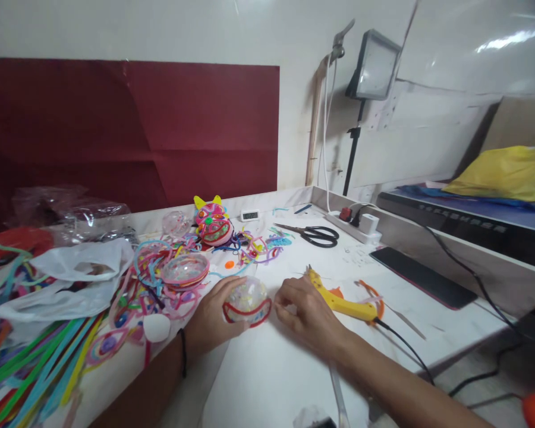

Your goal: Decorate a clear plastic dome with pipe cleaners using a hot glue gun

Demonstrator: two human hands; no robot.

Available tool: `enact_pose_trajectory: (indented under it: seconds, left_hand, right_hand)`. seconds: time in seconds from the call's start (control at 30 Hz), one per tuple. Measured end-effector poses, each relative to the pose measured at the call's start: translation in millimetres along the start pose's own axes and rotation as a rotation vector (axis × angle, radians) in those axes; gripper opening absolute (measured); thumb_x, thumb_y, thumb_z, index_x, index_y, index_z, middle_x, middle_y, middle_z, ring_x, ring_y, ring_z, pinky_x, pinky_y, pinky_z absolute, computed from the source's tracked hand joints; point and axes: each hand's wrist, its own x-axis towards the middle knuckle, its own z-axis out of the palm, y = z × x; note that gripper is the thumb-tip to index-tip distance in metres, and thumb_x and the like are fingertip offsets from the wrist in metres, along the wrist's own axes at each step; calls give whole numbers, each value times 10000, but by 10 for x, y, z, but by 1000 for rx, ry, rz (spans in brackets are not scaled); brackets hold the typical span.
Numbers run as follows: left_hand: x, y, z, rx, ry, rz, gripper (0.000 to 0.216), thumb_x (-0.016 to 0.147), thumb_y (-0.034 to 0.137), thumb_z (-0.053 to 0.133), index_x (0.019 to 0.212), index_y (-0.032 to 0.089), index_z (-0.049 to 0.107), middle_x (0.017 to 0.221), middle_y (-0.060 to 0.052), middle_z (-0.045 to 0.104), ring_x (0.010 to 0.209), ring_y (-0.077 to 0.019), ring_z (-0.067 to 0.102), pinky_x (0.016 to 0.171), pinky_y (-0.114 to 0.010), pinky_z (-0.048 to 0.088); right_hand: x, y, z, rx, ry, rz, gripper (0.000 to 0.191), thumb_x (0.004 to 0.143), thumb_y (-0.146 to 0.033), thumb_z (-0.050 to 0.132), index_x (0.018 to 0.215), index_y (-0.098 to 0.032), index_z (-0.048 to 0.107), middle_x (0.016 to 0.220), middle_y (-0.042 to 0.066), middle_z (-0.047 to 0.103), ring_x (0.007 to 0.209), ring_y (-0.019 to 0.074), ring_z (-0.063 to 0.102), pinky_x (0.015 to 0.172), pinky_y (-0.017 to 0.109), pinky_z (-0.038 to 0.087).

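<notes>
My left hand (211, 321) is wrapped round a clear plastic dome (248, 299) with a red pipe cleaner (232, 317) glued along its lower rim; the dome rests on the white table (276, 374). My right hand (305, 315) sits just right of the dome, fingers curled in a pinch at the red pipe cleaner's end. Behind my right hand lies a yellow glue gun (341, 303) with its black cord running off to the right.
A heap of coloured pipe cleaners (31, 362) and white plastic bags (71, 276) fills the left. A finished colourful cat-eared dome (213, 223), black scissors (317, 235), a small clock (250, 215), a power strip (359, 226) and a dark tablet (421, 277) lie further back and right.
</notes>
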Motion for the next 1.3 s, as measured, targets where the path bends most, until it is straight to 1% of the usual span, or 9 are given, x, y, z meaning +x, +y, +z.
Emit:
enact_pose_trajectory:
  seconds: [0.13,0.27,0.37,0.5,0.63,0.87,1.1,1.2,1.3]
  left_hand:
    - [-11,-11,4,-10,31,-10,686,634,247,692,1297,212,517,1337,-96,565,1254,-313,506,1075,-443,408]
    - [-16,-14,3,-14,34,-11,699,621,200,689,1297,221,512,1335,-87,567,1251,-301,509,1078,-426,409]
    - [-13,-9,6,-19,30,-7,697,611,207,691,1286,213,517,1331,-94,566,1248,-306,511,1077,-431,409]
    - [-10,-4,15,-18,34,-10,687,610,209,679,1277,207,515,1334,-102,560,1251,-311,507,1079,-444,403]
    - [-9,14,21,-3,30,-10,695,604,177,659,1283,171,508,1342,-116,549,1261,-300,497,1095,-419,391]
    - [-8,70,48,-4,39,-13,688,594,150,633,1269,164,500,1335,-119,547,1261,-293,493,1097,-419,390]
    - [19,45,87,17,93,-17,674,594,147,630,1255,159,500,1315,-131,553,1255,-294,496,1098,-438,382]
    - [26,31,73,14,100,-22,674,596,161,647,1253,170,498,1304,-122,562,1241,-298,508,1080,-437,403]
    - [26,28,68,19,155,-25,651,616,179,651,1247,183,493,1277,-107,579,1211,-292,532,1050,-431,433]
  right_hand:
    - [6,9,-3,-49,-58,14,140,858,-138,541,761,-171,635,735,39,647,756,194,574,751,341,323]
    - [30,-3,35,-100,-66,11,127,856,-154,557,785,-176,660,739,40,661,767,198,577,742,341,308]
    - [45,-6,67,-109,-70,7,121,850,-156,567,785,-178,666,734,40,667,764,197,579,737,340,301]
    - [67,-31,90,-138,-90,-2,160,846,-127,546,723,-173,636,695,34,649,737,186,567,723,330,300]
    - [86,-73,99,-190,-123,-25,182,854,-143,530,685,-172,592,687,39,630,719,184,551,708,323,307]
    - [71,-64,107,-248,-77,-96,134,831,-155,524,706,-160,571,682,56,614,703,196,540,705,334,318]
    - [26,-98,94,-106,15,-172,133,776,-82,497,691,-179,530,648,23,582,657,175,525,697,330,344]
    - [4,-116,-17,14,59,-114,138,800,-96,466,717,-188,525,676,23,593,671,173,547,692,325,384]
    - [-35,-107,-198,163,104,-24,102,786,-119,477,750,-200,526,724,24,628,680,165,583,649,290,432]
